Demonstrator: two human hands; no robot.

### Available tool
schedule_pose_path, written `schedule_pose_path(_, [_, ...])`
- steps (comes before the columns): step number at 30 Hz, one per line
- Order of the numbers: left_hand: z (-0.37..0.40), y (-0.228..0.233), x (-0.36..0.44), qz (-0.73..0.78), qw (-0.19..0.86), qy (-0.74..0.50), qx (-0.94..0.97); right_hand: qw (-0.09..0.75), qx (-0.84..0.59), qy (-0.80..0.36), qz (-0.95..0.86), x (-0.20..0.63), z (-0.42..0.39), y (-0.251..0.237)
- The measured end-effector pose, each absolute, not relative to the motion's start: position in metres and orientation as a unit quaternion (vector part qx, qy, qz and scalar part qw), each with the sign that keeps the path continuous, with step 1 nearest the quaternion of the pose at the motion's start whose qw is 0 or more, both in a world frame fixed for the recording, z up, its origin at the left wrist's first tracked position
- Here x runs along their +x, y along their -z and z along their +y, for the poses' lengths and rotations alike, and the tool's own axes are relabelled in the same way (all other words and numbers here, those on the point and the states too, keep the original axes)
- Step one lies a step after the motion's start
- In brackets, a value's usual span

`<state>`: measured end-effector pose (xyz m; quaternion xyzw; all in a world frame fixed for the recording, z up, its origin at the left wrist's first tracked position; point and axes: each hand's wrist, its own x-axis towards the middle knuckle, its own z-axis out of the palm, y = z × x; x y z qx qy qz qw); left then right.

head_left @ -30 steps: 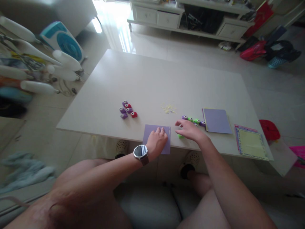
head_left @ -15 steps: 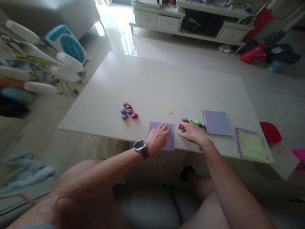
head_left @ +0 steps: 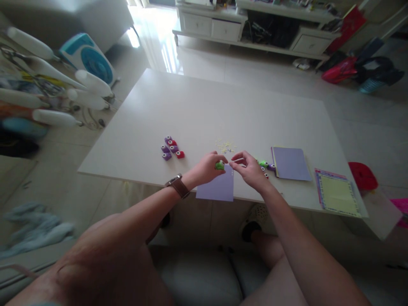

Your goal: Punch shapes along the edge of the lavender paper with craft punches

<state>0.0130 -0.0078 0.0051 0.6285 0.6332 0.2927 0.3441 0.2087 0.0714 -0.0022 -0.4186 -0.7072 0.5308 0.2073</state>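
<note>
Item: small green punch (head_left: 219,165), pinched in the fingertips of the left hand (head_left: 208,168), held just above the near edge of the white table (head_left: 197,106) and touching the top edge of a lilac paper sheet (head_left: 216,187)

Grip, left: fingers closed on the green punch. Grip, right: right hand (head_left: 249,169) just beside it, thumb and forefinger drawn close together near the sheet's upper corner; whether they pinch the paper cannot be told

Orientation: the punch is too small and too covered by fingers to read a long axis or the way its slot faces. The sheet's long axis runs roughly toward the person, its near end hanging past the table edge

Risk, as judged: the overhanging sheet could slide off the edge if the hands let go; the paper could buckle or enter the punch askew, since it is held only at its far end

Surroundings: cluster of purple and red punches (head_left: 171,148) to the left; scatter of pale punched bits (head_left: 225,145) just beyond the hands; a row of green and purple punches (head_left: 265,165) to the right, then a lilac paper stack (head_left: 290,163) and a yellow patterned sheet (head_left: 337,194) further right
</note>
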Motion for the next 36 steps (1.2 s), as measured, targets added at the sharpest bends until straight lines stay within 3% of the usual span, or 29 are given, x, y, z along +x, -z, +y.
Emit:
schedule_pose_path(9, [-0.013,-0.014,-0.048,0.741,0.2,-0.081,0.636,0.14,-0.46,-0.452,-0.751,0.209,0.072,-0.003])
schedule_pose_path(19, [-0.028,-0.002,-0.075,0.793,0.171,0.006,0.584,-0.041,-0.303,-0.339,-0.89,0.204,0.042,0.002])
schedule_pose_path(31, [-0.022,0.005,-0.066,0.775,0.15,-0.004,0.614,-0.083,-0.317,-0.282,-0.902,0.207,0.046,-0.004])
schedule_pose_path(36, [-0.019,0.005,-0.045,0.73,0.187,-0.062,0.654,-0.076,-0.418,-0.226,-0.876,0.222,0.071,-0.019])
